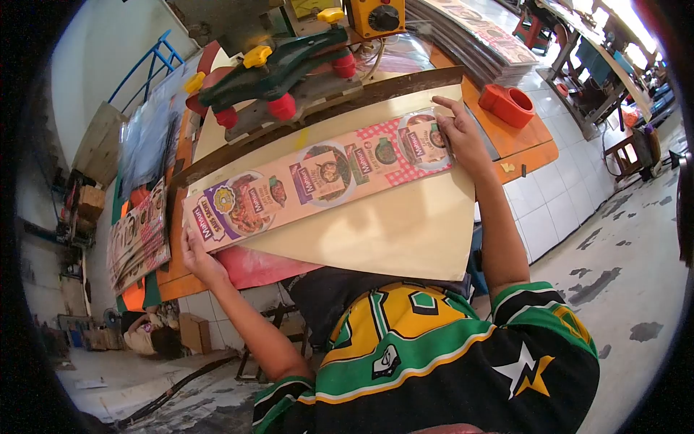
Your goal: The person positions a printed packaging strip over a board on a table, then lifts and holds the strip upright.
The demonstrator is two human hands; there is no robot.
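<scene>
A long printed strip (318, 177) with food pictures and "Mahsuri" lettering slants across in front of me, glossy as if covered in clear plastic. My left hand (202, 257) grips its lower left end, with the fingers partly hidden behind the edge. At the upper right end, my right hand (463, 137) holds the strip by its edge, index finger stretched out past it. Beneath the strip lies a cream sheet (405, 231) that hangs over the near side of the table. Just beyond is a dark green machine bar (278, 76) with yellow knobs and red feet.
Similar printed strips lie in a pile (141, 235) at the left, and more are stacked (491, 43) at the back right. A red tape dispenser-like holder (506, 105) stands on the orange table (531, 145). A yellow control box (376, 18) is behind. Another person (152, 336) appears at lower left.
</scene>
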